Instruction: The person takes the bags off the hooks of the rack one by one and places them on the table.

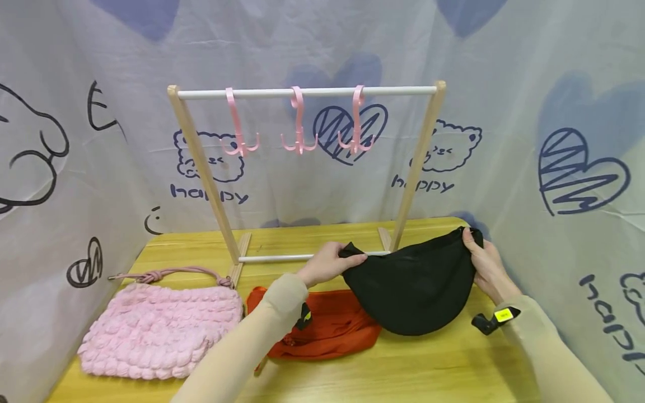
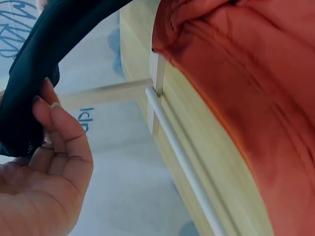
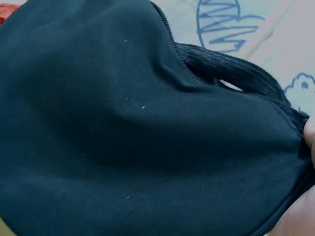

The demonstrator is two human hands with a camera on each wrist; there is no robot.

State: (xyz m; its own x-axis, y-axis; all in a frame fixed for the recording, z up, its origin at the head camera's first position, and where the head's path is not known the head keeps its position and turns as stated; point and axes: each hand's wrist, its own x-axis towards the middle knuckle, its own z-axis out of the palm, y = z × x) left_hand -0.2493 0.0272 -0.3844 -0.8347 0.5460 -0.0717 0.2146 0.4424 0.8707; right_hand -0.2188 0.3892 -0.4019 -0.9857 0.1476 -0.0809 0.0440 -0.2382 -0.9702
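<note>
A black half-moon bag (image 1: 413,285) hangs stretched between the two hands, above the right part of the table. Its upper left corner is pinched by the left hand (image 1: 330,263), thumb on the near side. At the other upper corner, the right hand (image 1: 489,268) grips the fabric. A zipper (image 3: 170,29) and a black strap (image 3: 231,66) run along the bag's top edge in the right wrist view. Partly behind the left forearm and the black bag lies a red-orange bag (image 1: 327,324). The left wrist view shows the left hand (image 2: 54,162) with fingers curled on the black fabric.
A pink puffy bag (image 1: 166,330) with a knotted strap lies at the table's left. Behind stands a rack with wooden legs and a white top bar (image 1: 201,94), where pink hooks (image 1: 299,123) hang. Printed cloth (image 1: 564,168) surrounds the wooden table (image 1: 428,369).
</note>
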